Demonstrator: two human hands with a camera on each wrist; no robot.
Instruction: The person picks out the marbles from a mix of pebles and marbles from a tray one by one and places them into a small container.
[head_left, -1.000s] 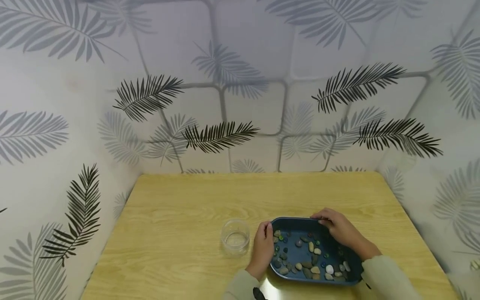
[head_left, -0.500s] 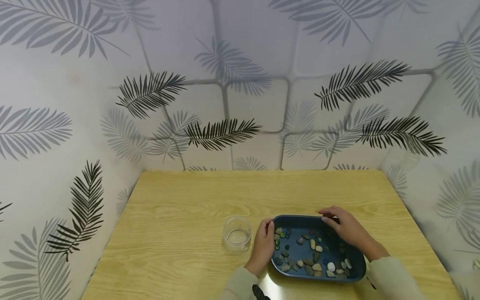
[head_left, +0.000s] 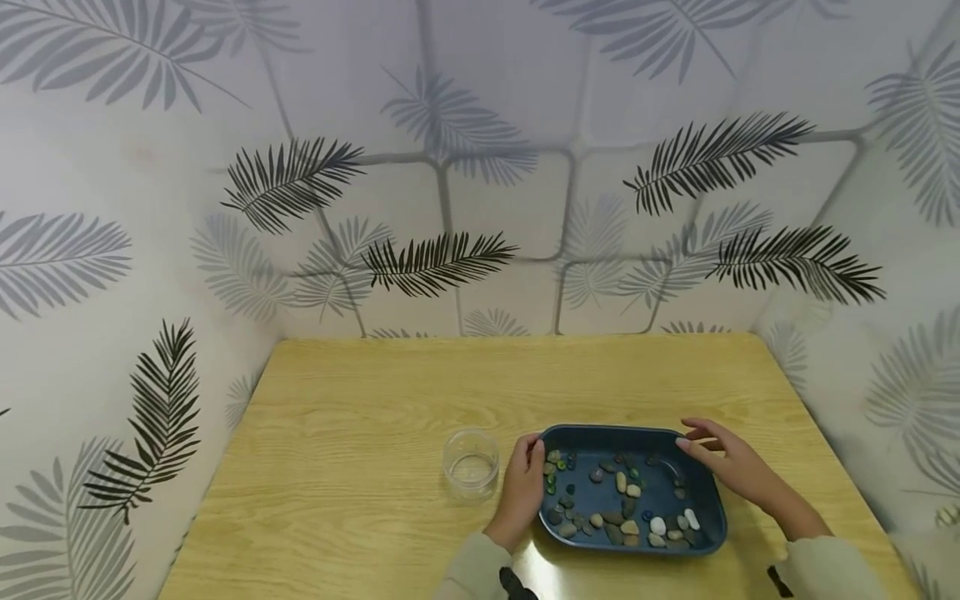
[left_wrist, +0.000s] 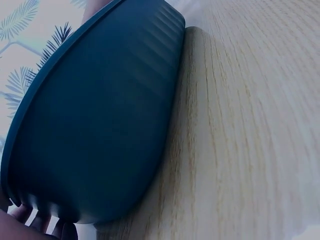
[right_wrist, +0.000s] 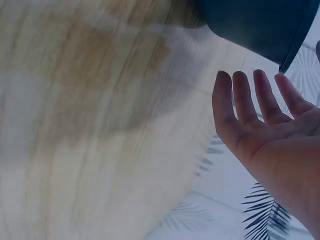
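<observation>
A dark blue rectangular tray (head_left: 663, 479) with rounded corners lies on the table, scattered with pebbles (head_left: 622, 482) and small glassy green and blue stones (head_left: 561, 465). My left hand (head_left: 521, 487) grips its left rim, thumb on top and fingers (left_wrist: 42, 220) curled under the edge in the left wrist view. At the far right corner is my right hand (head_left: 738, 471), its thumb close to the rim. In the right wrist view its fingers (right_wrist: 243, 95) are spread and relaxed, fingertips near the tray's outer wall (right_wrist: 260, 30), holding nothing.
A clear round container (head_left: 470, 477) stands on the wooden table (head_left: 360, 433), just left of my left hand. Behind and beside the table rise walls (head_left: 510, 200) with a leaf pattern.
My right hand has slid from the tray's far rim rightward to its right corner and loosened from the edge. The left hand keeps its grip on the left rim.
</observation>
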